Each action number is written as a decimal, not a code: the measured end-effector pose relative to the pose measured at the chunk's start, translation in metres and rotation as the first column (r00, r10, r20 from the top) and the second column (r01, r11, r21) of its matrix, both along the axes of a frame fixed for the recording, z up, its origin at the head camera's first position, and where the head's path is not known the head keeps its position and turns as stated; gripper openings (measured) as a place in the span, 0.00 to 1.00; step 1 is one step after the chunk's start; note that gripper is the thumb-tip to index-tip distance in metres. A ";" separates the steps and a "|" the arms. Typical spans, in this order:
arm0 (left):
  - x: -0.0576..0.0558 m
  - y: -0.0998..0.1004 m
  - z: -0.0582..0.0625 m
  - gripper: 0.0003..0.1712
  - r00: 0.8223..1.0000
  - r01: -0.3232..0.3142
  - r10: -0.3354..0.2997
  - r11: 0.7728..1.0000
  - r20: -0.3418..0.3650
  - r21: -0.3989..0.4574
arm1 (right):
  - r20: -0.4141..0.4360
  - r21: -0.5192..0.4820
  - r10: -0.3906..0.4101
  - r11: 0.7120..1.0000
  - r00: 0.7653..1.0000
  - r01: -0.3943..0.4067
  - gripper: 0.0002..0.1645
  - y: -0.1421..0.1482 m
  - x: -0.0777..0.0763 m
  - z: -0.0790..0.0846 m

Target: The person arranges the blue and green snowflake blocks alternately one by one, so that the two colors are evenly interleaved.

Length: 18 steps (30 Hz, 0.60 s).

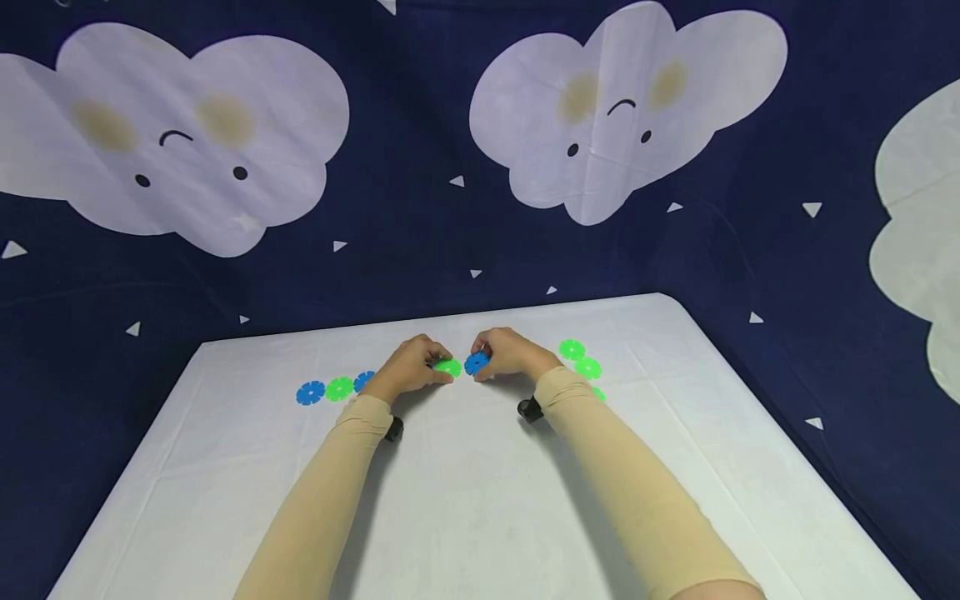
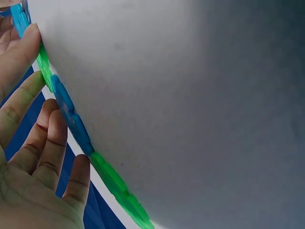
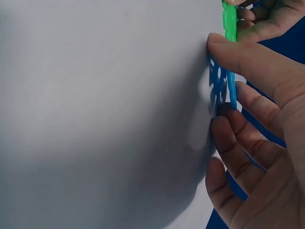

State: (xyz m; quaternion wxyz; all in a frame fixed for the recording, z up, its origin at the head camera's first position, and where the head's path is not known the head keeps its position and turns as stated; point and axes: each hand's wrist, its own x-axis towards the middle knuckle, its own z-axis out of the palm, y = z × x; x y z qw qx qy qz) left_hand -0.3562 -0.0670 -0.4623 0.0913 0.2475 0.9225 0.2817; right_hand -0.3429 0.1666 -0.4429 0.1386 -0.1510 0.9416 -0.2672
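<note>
Near the far side of the table, my left hand (image 1: 412,367) pinches a notched green plastic disc (image 1: 448,367) between thumb and fingers. Leftward from it runs a row of flat discs: a blue disc (image 1: 364,382) partly behind the hand, a green disc (image 1: 339,388) and a blue disc (image 1: 310,393) at the end. My right hand (image 1: 510,352) holds a blue notched disc (image 1: 476,362), tilted up off the cloth in the right wrist view. The two held discs come very close at their edges; whether they touch I cannot tell.
To the right of my right hand lie loose green discs: one at the back (image 1: 572,349), another green disc (image 1: 588,368) beside it, and a third partly behind the sleeve. White cloth covers the table (image 1: 465,500). A dark blue cloud-print curtain (image 1: 420,225) hangs behind.
</note>
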 end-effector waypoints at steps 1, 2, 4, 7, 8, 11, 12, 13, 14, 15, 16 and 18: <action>0.000 0.000 0.000 0.23 1.000 0.002 -0.002 1.000 -0.001 0.001 | 0.001 -0.004 -0.002 1.000 1.000 0.002 0.27 -0.001 0.000 0.000; 0.000 0.000 0.000 0.23 1.000 0.002 -0.002 1.000 -0.001 0.002 | 0.002 -0.007 -0.004 1.000 1.000 0.004 0.27 -0.002 0.000 0.000; 0.001 0.000 0.001 0.23 1.000 0.002 -0.002 1.000 0.002 0.005 | 0.005 -0.013 -0.007 1.000 1.000 0.007 0.26 -0.003 -0.001 0.000; 0.001 0.000 0.002 0.23 1.000 0.002 -0.002 1.000 0.003 0.005 | 0.008 -0.019 -0.014 1.000 1.000 0.014 0.26 -0.005 -0.001 -0.001; 0.001 0.000 0.002 0.23 1.000 0.001 -0.001 1.000 0.003 0.006 | 0.011 -0.021 -0.017 1.000 1.000 0.018 0.26 -0.005 -0.001 -0.001; 0.000 0.000 0.001 0.23 1.000 0.000 0.000 1.000 0.005 0.006 | 0.018 -0.021 -0.026 0.999 1.000 0.027 0.26 -0.005 -0.001 -0.001; 0.000 0.000 0.001 0.23 1.000 -0.001 0.001 1.000 0.005 0.005 | 0.020 -0.020 -0.029 0.999 0.999 0.029 0.26 -0.005 -0.001 -0.002; 0.000 0.000 0.001 0.23 1.000 -0.003 0.003 1.000 0.007 0.004 | 0.022 -0.021 -0.031 0.999 0.999 0.031 0.26 -0.005 -0.001 -0.002; 0.000 0.000 0.001 0.23 1.000 -0.003 0.003 1.000 0.007 0.003 | 0.025 -0.021 -0.033 0.999 0.999 0.034 0.26 -0.005 -0.001 -0.002; 0.000 0.000 0.000 0.23 1.000 -0.005 0.005 1.000 0.008 0.001 | 0.026 -0.021 -0.034 0.999 0.999 0.035 0.26 -0.005 -0.001 -0.003; -0.001 0.001 0.000 0.23 1.000 -0.007 0.007 1.000 0.009 -0.002 | 0.027 -0.021 -0.036 0.999 0.999 0.036 0.26 -0.006 -0.001 -0.003; -0.001 0.001 0.000 0.23 1.000 -0.010 0.010 1.000 0.012 -0.005 | 0.027 -0.022 -0.035 0.999 0.999 0.036 0.26 -0.006 -0.001 -0.003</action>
